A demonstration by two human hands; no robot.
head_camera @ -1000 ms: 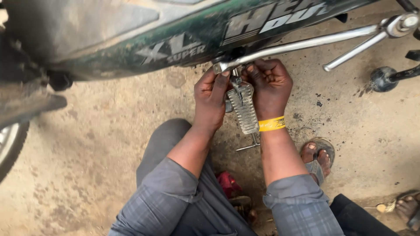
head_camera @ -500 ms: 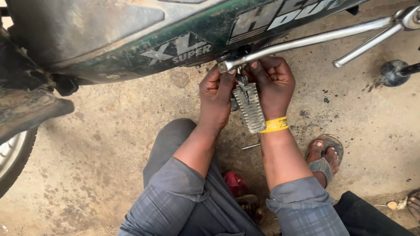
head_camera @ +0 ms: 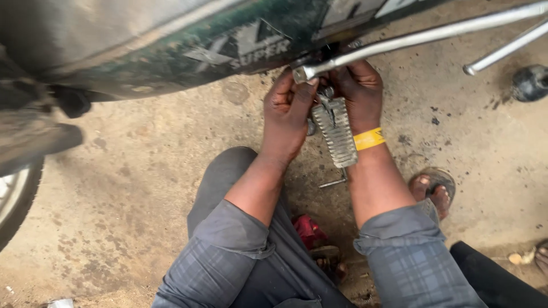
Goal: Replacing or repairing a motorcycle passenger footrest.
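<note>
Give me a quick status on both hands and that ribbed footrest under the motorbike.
Left hand and right hand both up at the bike's underside. Grey ribbed metal footrest hangs between them, both touching its top. Chrome tube crosses just above.

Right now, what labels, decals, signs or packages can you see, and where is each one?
Decal: on the dark green motorcycle side panel, upper centre; pale grey block lettering, scuffed.
Second decal: top edge, right of the first; large white letters, cut off by the frame.
Yellow wristband: on the right wrist; narrow band, any print too small to tell.
No packages or screens.
</note>
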